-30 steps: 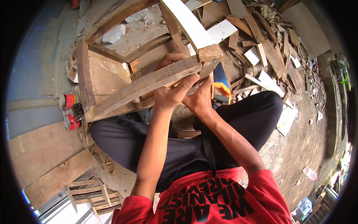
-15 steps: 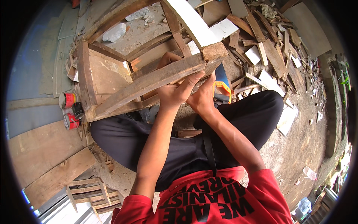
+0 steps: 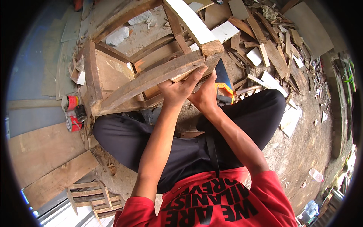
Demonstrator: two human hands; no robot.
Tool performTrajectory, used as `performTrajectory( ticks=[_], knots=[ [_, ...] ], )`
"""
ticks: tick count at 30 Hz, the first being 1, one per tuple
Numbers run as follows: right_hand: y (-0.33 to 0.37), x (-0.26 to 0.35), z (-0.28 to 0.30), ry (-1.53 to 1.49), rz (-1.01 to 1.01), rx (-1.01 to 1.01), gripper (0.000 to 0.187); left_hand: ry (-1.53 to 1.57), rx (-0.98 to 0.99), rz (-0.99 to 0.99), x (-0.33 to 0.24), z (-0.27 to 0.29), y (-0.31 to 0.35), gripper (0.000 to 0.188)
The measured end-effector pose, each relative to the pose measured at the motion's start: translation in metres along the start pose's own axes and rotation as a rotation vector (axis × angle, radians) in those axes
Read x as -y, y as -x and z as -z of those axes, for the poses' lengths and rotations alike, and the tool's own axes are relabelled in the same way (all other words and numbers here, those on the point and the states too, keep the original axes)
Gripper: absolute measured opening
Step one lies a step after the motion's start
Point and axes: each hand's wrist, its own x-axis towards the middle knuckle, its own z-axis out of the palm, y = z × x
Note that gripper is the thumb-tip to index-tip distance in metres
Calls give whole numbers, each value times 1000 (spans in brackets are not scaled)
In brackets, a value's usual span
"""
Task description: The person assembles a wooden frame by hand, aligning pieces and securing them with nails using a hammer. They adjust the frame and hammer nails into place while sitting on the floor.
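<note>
A worn brown wooden furniture frame [image 3: 151,78] leans across the space above my crossed legs. Its white-faced curved rail [image 3: 191,20] runs up and away from the near right corner. My left hand [image 3: 178,90] grips the near rail from below, close to that corner, its thumb along the wood and its fingers mostly hidden behind. Right beside it, my right hand [image 3: 205,96] grasps the underside of the same corner block, fingers out of sight. Just right of that hand rests a handsaw [image 3: 225,90] with a yellow-orange and black handle and a dark blade partly behind the frame.
Scrap boards and offcuts [image 3: 278,56] pile up at the far right. Red cans [image 3: 72,102] and a dark can stand left of the frame. Plywood sheets [image 3: 45,151] lie at left, near a small slatted wooden piece [image 3: 94,196]. A plastic cup [image 3: 316,175] lies on the right floor.
The frame's near right corner has dropped slightly and shifted left, while its left end has risen a little. A left-hand finger seen inside the frame above the rail is now hidden.
</note>
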Motion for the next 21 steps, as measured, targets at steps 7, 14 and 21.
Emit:
performTrajectory(
  ticks=[7, 14, 21],
  knots=[
    [1, 2, -1, 18, 7, -19, 127, 196, -79, 384, -17, -1, -5, 35],
    [6, -4, -5, 37, 68, -88, 124, 155, -81, 442, -24, -5, -5, 36],
    [3, -1, -5, 76, 81, -98, 123, 104, -65, 272, -18, -8, -8, 24]
  ],
)
